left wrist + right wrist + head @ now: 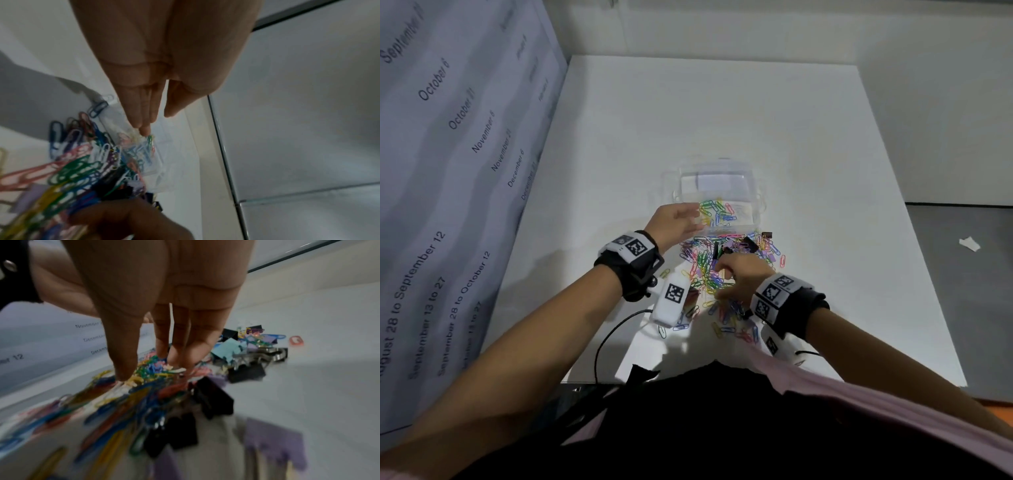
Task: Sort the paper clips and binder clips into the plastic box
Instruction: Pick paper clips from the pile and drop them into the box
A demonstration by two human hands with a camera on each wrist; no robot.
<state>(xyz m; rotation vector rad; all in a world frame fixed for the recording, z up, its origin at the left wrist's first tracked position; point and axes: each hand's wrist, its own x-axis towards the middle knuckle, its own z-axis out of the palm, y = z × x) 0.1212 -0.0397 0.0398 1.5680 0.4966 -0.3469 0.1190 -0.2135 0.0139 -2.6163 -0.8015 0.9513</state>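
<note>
A clear plastic box (756, 198) stands open in the middle of the white table (722, 113). Its near compartment holds coloured paper clips (717, 212). My left hand (688, 217) hovers over the box's left side with straight fingers and the thumb apart, holding nothing (158, 123). Just in front of the box lies a pile of paper clips (705, 270) mixed with black binder clips (717, 251) and purple ones (273, 439). My right hand (722, 282) reaches down into this pile. Its thumb and fingertips (174, 363) touch the clips with a gap between them.
A sheet printed with dates (448, 171) hangs along the table's left side. A black cable (602, 342) loops near the front edge. A crumpled white scrap (969, 244) lies on the grey surface to the right. A lone red clip (296, 341) sits beyond the pile.
</note>
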